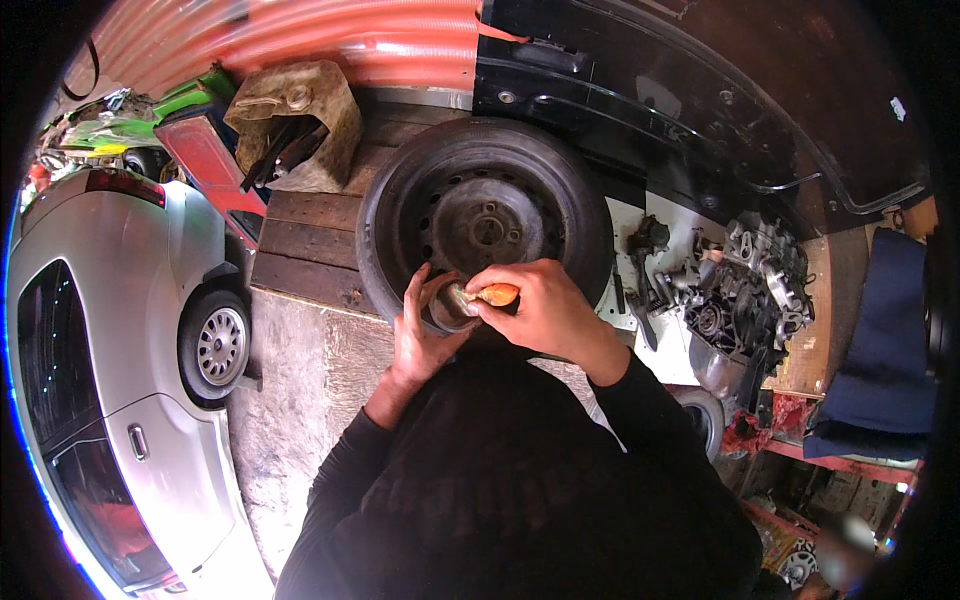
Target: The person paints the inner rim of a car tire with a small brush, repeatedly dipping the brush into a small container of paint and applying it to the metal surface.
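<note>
1. Fingers of the left hand are curling around a small round metal part, cupping it from the left and below.
2. Right hand is closing its fingers on an orange piece, pressing its pale tip against the top of the metal part.
3. Both hands are working just in front of a black tyre on a steel wheel, which is lying flat on dark wooden boards, near their front edge.
4. Black sleeves are covering both forearms, coming up from the lower edge of the view.
5. To the right of the wheel, a grey engine assembly and loose metal parts are lying on a pale worktop.
6. A silver car is standing at the left, on the concrete floor.
7. A worn tan bag is sitting at the far edge of the boards, beside a red corrugated wall.
</note>
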Demonstrator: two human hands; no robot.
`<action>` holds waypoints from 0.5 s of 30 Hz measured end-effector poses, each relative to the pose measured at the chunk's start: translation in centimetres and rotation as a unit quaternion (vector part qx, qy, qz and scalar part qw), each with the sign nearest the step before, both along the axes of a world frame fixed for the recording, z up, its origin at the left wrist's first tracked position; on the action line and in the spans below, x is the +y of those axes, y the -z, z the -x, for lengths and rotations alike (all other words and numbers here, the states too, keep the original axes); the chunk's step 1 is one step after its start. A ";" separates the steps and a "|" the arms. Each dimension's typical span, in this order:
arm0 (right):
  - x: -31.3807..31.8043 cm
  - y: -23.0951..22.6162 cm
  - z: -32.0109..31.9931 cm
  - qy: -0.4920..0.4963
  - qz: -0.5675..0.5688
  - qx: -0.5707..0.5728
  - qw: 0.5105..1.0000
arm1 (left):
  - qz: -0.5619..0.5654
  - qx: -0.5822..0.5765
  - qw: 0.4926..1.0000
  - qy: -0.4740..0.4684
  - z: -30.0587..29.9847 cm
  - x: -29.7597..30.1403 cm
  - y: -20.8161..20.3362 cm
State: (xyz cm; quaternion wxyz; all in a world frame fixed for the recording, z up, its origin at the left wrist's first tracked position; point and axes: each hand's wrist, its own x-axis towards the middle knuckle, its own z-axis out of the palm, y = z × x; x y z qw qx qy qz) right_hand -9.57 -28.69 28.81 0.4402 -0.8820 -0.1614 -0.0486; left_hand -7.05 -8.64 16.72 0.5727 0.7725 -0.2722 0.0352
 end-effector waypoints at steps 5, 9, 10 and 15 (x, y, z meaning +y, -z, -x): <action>-0.3 0.5 -0.2 0.001 0.009 0.008 1.000 | -0.003 0.019 1.000 -0.002 0.0 -0.1 -0.2; -0.3 0.4 -0.1 0.008 -0.003 0.014 1.000 | 0.010 -0.002 1.000 0.006 -0.2 -0.3 -0.4; -0.2 0.6 -0.2 0.004 0.002 0.013 1.000 | 0.008 0.003 1.000 0.004 -0.2 -0.3 -0.3; -0.1 0.6 -0.1 0.011 -0.011 -0.006 1.000 | 0.012 0.013 1.000 0.003 -0.3 0.1 0.2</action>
